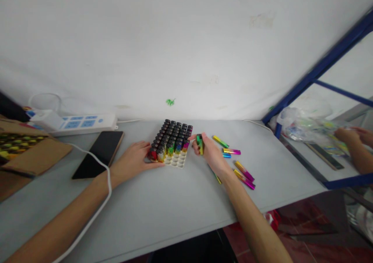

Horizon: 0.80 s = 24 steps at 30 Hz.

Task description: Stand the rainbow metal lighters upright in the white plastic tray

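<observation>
A pale tray (178, 161) with round holes stands on the grey table, filled with upright black-topped lighters (175, 133) except for several open holes at its near right. My left hand (136, 157) rests at the tray's near left corner, thumb along the front and fingers at the side, against the lighters there. Just right of the tray, my right hand (207, 150) grips a green and yellow lighter (199, 144), held upright above the table. Several shiny coloured lighters (244, 171) lie loose beyond and beside my right wrist.
A phone (100, 154), a power strip (84, 123) and a cardboard box (37, 154) are on the left. A white cable (109, 185) crosses my left forearm. Behind the blue frame (294, 90) at right, another person's hands (351, 135) are near plastic bags.
</observation>
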### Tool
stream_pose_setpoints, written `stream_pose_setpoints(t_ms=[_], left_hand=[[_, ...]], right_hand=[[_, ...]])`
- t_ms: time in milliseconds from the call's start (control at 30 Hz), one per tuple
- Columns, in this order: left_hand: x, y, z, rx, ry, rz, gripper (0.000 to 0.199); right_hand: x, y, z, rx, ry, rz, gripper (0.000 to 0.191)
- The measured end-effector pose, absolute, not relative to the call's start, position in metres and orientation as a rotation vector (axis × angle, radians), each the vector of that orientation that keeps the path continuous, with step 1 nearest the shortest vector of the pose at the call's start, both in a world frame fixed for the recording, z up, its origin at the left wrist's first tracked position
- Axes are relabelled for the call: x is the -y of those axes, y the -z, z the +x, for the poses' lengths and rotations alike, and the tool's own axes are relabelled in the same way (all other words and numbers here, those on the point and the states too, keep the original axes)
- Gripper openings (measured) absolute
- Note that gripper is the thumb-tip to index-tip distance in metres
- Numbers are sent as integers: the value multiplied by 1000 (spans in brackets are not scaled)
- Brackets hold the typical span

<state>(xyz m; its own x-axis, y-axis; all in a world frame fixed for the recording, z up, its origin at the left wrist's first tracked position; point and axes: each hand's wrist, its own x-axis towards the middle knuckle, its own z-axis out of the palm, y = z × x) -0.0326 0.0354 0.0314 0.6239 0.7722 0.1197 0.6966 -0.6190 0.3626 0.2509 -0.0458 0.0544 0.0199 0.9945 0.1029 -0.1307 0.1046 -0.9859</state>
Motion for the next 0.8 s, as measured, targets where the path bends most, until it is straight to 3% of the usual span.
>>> stream_pose_setpoints(t_ms=[200, 333, 600, 800], left_hand=[[-34, -30, -34, -1128, -412, 2632, 52], [-33, -25, -33, -1115, -414, 2654, 55], [-33, -23, -33, -1142, -336, 2729, 59], [-33, -23, -33, -1147, -359, 2722, 58]], right_hand=[[60, -62, 246, 1347, -975, -1119, 42], [61, -54, 234, 1451, -623, -1256, 41], [50, -44, 204, 1614, -304, -1366, 45], [42, -32, 194, 1715, -83, -1396, 36]])
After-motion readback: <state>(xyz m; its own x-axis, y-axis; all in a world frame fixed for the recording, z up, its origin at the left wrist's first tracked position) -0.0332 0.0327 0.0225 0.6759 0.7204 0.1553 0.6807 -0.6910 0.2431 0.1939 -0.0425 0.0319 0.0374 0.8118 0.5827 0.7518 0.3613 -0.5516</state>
